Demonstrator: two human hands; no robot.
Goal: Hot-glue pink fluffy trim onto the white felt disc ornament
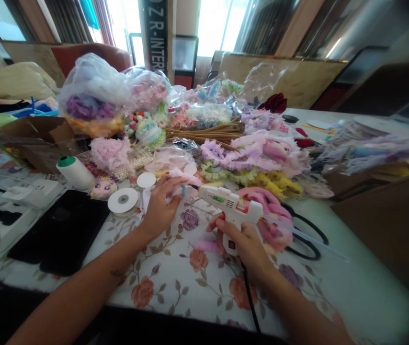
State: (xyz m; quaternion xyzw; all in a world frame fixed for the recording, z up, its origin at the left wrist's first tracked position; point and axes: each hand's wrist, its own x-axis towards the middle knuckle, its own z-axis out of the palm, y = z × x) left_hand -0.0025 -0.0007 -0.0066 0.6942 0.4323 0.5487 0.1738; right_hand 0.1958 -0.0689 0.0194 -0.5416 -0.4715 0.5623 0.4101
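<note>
My right hand is wrapped round the handle of a white glue gun, with a finger by its red trigger. A clear glue stick sticks out of the gun's back, and its nozzle points left. My left hand pinches a small pink and white fluffy piece, close to the nozzle. A bit of light blue shows by the fingertips. Whether the nozzle touches the piece is too small to tell.
White ribbon spools, a thread cone and black phones lie left. Bagged yarn and flowers fill the back. Pink fluffy strips and a black cable lie right, near a cardboard box.
</note>
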